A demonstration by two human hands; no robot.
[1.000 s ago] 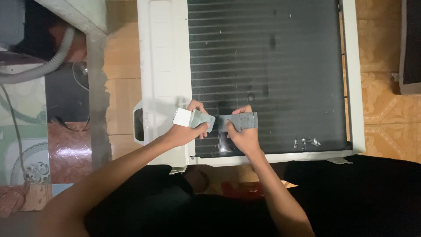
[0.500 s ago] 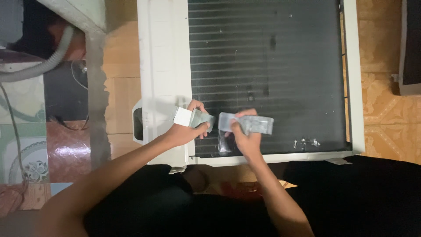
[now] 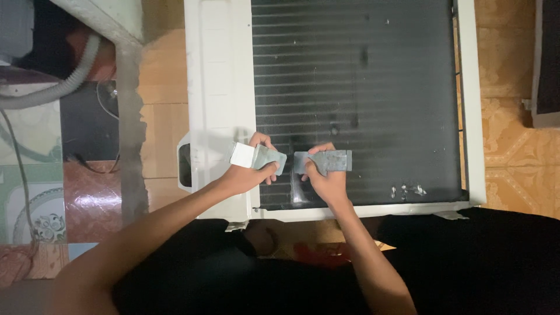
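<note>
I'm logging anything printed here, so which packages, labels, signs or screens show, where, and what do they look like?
Flat grey packet, in the left hand, over the dark finned panel: rectangular, white at its left end.
Flat grey packet, in the right hand: rectangular.
No signs or screens show.

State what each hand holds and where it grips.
Left hand pinches a grey-and-white pad along its lower edge; right hand grips a grey pad along its lower edge.

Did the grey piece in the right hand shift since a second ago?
Yes. The grey piece slid rightward and back along the dark fin panel, away from the white side frame.
</note>
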